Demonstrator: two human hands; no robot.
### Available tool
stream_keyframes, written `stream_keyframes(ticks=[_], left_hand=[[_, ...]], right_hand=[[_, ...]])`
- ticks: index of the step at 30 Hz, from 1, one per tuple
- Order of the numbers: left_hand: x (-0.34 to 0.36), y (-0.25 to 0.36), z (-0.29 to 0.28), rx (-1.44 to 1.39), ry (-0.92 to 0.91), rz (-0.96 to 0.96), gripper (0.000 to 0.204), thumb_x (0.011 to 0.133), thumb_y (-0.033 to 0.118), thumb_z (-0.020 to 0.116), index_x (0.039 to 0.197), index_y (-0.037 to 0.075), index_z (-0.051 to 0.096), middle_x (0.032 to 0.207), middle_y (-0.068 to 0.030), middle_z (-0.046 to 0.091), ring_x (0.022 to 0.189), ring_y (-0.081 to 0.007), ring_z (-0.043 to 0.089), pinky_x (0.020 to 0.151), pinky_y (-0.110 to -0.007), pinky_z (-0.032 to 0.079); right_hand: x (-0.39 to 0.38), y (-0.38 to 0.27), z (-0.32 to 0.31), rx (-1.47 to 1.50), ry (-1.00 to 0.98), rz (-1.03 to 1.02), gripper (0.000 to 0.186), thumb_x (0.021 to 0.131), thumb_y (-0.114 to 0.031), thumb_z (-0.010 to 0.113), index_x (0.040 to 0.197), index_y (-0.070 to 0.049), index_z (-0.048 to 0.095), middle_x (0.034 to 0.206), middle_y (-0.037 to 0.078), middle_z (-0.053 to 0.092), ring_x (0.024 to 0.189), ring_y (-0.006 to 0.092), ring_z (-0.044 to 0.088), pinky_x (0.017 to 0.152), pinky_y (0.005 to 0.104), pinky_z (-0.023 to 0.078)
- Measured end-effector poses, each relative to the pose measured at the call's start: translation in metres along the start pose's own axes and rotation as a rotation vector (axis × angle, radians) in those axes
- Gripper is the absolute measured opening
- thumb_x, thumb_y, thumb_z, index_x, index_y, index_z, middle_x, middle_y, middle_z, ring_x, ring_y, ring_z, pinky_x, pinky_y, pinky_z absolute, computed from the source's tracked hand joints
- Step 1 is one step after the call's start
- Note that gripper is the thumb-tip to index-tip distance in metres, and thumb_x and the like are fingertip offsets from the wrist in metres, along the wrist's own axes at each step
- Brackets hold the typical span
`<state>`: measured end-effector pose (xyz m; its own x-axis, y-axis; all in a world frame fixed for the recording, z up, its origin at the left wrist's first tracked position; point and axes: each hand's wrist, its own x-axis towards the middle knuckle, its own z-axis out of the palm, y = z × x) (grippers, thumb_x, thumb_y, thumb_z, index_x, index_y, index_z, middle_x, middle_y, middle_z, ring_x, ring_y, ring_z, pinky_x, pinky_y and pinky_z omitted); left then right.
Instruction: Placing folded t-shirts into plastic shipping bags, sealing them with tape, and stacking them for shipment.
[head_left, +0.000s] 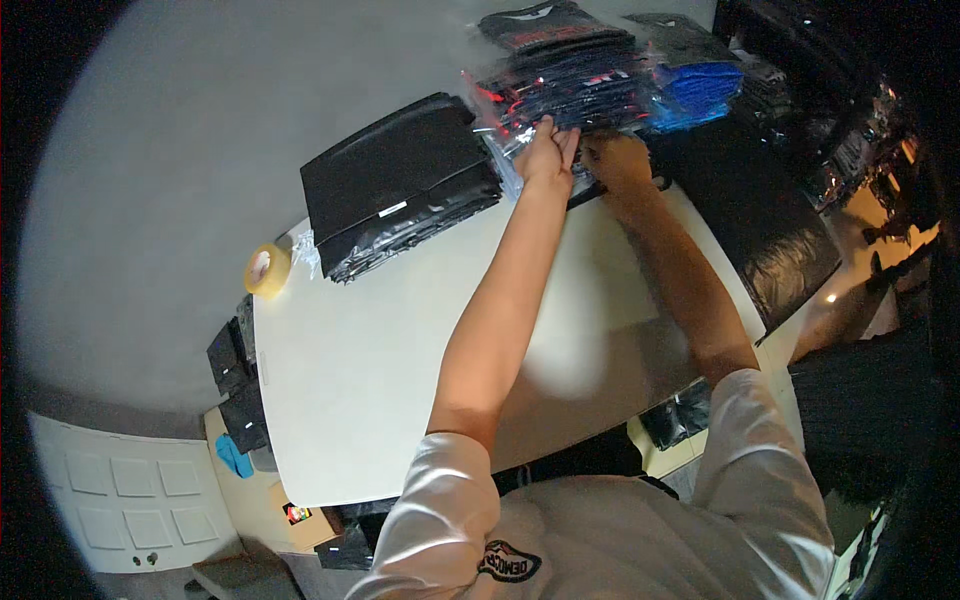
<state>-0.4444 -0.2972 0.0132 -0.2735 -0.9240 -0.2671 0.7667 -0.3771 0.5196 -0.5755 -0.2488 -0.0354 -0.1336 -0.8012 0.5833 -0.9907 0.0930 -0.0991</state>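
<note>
At the far edge of the white table (380,350), both my arms reach forward to a tall stack of dark folded garments in clear plastic bags (565,85). My left hand (548,152) lies with its fingers against the stack's lower front, touching a clear bag. My right hand (618,160) grips the bottom edge of the stack just beside it, fingers curled under a bagged garment. A bagged blue garment (700,90) lies at the stack's right side.
A pile of black plastic mailer bags (395,185) lies on the table's far left. A roll of tan tape (268,270) sits at the left edge. Black sheeting (770,240) covers the right side. Dark packets (232,360) and a blue object (233,457) lie below the table's left.
</note>
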Motion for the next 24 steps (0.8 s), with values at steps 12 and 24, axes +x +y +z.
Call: stream_keyframes(ticks=[12, 24], left_hand=[[0.005, -0.003, 0.013, 0.035, 0.122, 0.044, 0.022, 0.101, 0.013, 0.068, 0.112, -0.004, 0.061, 0.099, -0.0175, 0.068, 0.078, -0.0276, 0.07, 0.074, -0.038, 0.067], [-0.001, 0.01, 0.015, 0.069, 0.11, -0.002, 0.022, 0.103, 0.013, 0.065, 0.107, -0.008, 0.06, 0.095, -0.018, 0.066, 0.081, -0.0314, 0.073, 0.068, -0.038, 0.067]], right_hand=[[-0.016, -0.012, -0.019, 0.183, 0.259, -0.035, 0.019, 0.076, -0.028, 0.073, 0.079, -0.009, 0.076, 0.081, 0.015, 0.073, 0.074, 0.037, 0.072, 0.072, 0.0502, 0.06], [0.013, -0.022, -0.023, 1.281, -0.265, 0.792, 0.032, 0.096, -0.04, 0.071, 0.094, -0.009, 0.074, 0.072, 0.002, 0.07, 0.054, 0.0107, 0.059, 0.042, 0.026, 0.037]])
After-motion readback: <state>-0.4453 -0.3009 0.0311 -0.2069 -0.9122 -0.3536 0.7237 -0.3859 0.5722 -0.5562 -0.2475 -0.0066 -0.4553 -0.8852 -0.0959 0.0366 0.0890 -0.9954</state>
